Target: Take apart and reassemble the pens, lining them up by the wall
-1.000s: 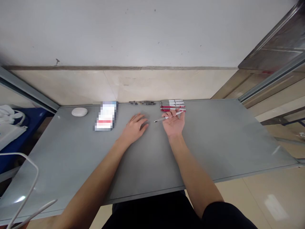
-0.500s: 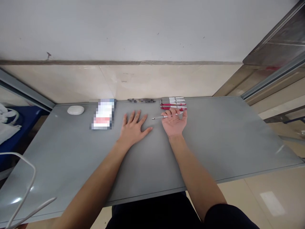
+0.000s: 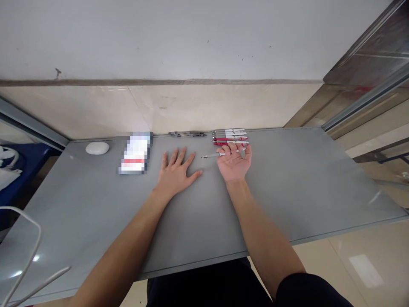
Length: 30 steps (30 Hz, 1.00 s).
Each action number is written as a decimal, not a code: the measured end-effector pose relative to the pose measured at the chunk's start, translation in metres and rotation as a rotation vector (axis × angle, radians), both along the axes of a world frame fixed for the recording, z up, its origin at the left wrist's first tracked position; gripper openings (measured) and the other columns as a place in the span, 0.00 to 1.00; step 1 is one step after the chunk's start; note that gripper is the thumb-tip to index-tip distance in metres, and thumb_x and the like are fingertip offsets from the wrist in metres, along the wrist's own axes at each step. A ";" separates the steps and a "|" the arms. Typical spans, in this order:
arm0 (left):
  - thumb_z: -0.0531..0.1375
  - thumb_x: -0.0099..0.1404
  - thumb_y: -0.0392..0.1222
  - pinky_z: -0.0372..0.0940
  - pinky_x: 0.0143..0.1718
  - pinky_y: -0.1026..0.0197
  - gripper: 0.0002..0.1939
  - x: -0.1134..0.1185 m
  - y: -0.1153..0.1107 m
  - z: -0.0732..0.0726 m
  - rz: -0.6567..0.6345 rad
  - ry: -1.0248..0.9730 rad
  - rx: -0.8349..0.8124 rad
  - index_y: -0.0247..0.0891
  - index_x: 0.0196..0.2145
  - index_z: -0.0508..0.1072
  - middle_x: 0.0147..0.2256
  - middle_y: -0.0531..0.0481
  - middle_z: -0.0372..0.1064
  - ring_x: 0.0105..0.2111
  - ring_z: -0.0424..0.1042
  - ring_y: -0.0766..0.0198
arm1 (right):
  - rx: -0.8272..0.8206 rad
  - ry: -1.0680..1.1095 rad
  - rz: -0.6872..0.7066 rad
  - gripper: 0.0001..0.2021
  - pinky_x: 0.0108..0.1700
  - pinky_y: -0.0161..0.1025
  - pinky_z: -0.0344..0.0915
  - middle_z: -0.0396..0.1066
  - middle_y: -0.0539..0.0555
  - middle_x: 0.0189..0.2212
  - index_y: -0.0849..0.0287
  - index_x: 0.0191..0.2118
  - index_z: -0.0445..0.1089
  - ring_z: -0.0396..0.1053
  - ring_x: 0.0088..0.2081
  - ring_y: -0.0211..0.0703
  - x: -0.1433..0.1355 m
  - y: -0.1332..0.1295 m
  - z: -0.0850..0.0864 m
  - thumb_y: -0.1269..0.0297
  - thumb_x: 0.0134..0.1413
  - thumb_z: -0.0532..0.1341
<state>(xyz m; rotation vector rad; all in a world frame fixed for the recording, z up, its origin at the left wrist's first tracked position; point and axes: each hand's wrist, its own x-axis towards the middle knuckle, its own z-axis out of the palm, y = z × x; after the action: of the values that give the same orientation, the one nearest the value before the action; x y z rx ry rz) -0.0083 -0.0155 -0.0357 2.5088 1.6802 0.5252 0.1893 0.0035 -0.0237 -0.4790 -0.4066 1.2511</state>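
My left hand (image 3: 175,174) lies palm down on the grey table (image 3: 198,221), fingers spread, holding nothing. Palm up, my right hand (image 3: 234,164) has its fingers curled over a white and grey pen (image 3: 209,156), whose tip points left. Just beyond that hand, several white and grey pens (image 3: 234,132) and pink and white pens (image 3: 220,139) lie side by side near the wall. Dark pens (image 3: 187,134) lie together to their left, at the table's back edge.
A phone (image 3: 136,152) with a lit, blurred screen lies left of my left hand. Farther left sits a white oval case (image 3: 97,148). A white cable (image 3: 38,238) crosses the near left corner. The wall (image 3: 223,106) borders the table's back edge.
The camera view has shifted slightly. The pen in my right hand is tilted a little more, its right end higher. My left hand stays flat and spread.
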 end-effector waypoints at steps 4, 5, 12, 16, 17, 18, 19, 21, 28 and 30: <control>0.54 0.63 0.65 0.32 0.65 0.34 0.36 0.000 0.000 0.001 -0.001 -0.016 -0.018 0.48 0.65 0.60 0.67 0.43 0.49 0.67 0.46 0.41 | -0.011 0.014 -0.015 0.19 0.35 0.44 0.63 0.51 0.46 0.21 0.52 0.23 0.55 0.54 0.23 0.40 0.003 0.003 -0.004 0.47 0.59 0.48; 0.54 0.63 0.66 0.32 0.65 0.34 0.36 0.000 0.000 0.001 -0.001 -0.020 -0.021 0.48 0.64 0.61 0.67 0.42 0.49 0.67 0.46 0.41 | -0.014 0.026 -0.017 0.19 0.35 0.44 0.62 0.51 0.46 0.21 0.52 0.23 0.55 0.53 0.23 0.40 0.004 0.004 -0.004 0.47 0.59 0.48; 0.53 0.64 0.65 0.33 0.65 0.34 0.36 0.000 -0.001 0.003 0.000 0.004 -0.020 0.47 0.65 0.60 0.67 0.42 0.48 0.67 0.46 0.41 | -0.009 0.065 -0.011 0.17 0.33 0.43 0.60 0.48 0.46 0.21 0.53 0.22 0.52 0.50 0.23 0.40 0.003 0.008 -0.003 0.50 0.59 0.48; 0.54 0.63 0.65 0.31 0.66 0.35 0.36 0.000 0.000 0.002 0.004 -0.011 -0.025 0.49 0.65 0.60 0.68 0.44 0.48 0.68 0.45 0.43 | -0.005 0.059 -0.011 0.17 0.33 0.43 0.60 0.48 0.46 0.21 0.53 0.22 0.53 0.50 0.23 0.40 0.001 0.010 -0.005 0.52 0.59 0.48; 0.54 0.63 0.65 0.31 0.66 0.36 0.36 0.000 0.000 0.001 0.003 -0.027 -0.026 0.49 0.64 0.61 0.68 0.44 0.48 0.68 0.45 0.43 | 0.013 0.088 0.004 0.17 0.33 0.43 0.60 0.49 0.46 0.21 0.53 0.23 0.54 0.50 0.23 0.40 0.001 0.010 -0.005 0.52 0.60 0.49; 0.55 0.63 0.64 0.30 0.66 0.36 0.35 0.000 0.000 0.001 0.001 -0.046 -0.027 0.49 0.64 0.61 0.68 0.44 0.48 0.68 0.45 0.42 | 0.032 0.121 0.021 0.17 0.33 0.42 0.60 0.49 0.46 0.21 0.53 0.23 0.55 0.51 0.23 0.39 0.001 0.010 -0.006 0.51 0.60 0.49; 0.55 0.63 0.64 0.30 0.66 0.36 0.35 0.000 0.000 0.000 -0.001 -0.066 -0.027 0.49 0.64 0.62 0.68 0.45 0.48 0.68 0.45 0.42 | 0.047 0.149 0.033 0.18 0.33 0.42 0.60 0.50 0.46 0.21 0.52 0.23 0.56 0.52 0.23 0.39 0.001 0.011 -0.007 0.50 0.60 0.49; 0.56 0.62 0.64 0.29 0.66 0.36 0.35 0.000 0.000 0.000 -0.006 -0.090 -0.028 0.50 0.64 0.62 0.67 0.45 0.49 0.67 0.45 0.42 | 0.055 0.162 0.034 0.19 0.33 0.42 0.61 0.51 0.46 0.21 0.52 0.23 0.57 0.52 0.23 0.39 0.002 0.011 -0.008 0.47 0.61 0.49; 0.55 0.63 0.64 0.30 0.65 0.34 0.36 0.000 0.000 0.000 -0.016 -0.064 -0.019 0.46 0.64 0.62 0.67 0.41 0.49 0.67 0.46 0.40 | 0.021 0.050 -0.029 0.22 0.33 0.43 0.62 0.52 0.46 0.20 0.52 0.22 0.56 0.54 0.23 0.40 0.006 0.012 -0.011 0.44 0.61 0.47; 0.56 0.63 0.64 0.31 0.65 0.34 0.36 0.000 0.000 0.001 -0.015 -0.070 -0.022 0.47 0.64 0.62 0.67 0.42 0.50 0.67 0.46 0.39 | 0.021 0.058 -0.027 0.22 0.33 0.43 0.63 0.52 0.46 0.20 0.53 0.22 0.57 0.54 0.23 0.39 0.005 0.012 -0.011 0.44 0.60 0.48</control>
<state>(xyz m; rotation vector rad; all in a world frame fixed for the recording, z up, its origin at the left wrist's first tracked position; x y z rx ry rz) -0.0084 -0.0155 -0.0348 2.4556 1.6326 0.5833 0.1947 0.0155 -0.0346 -0.4285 -0.3631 1.2310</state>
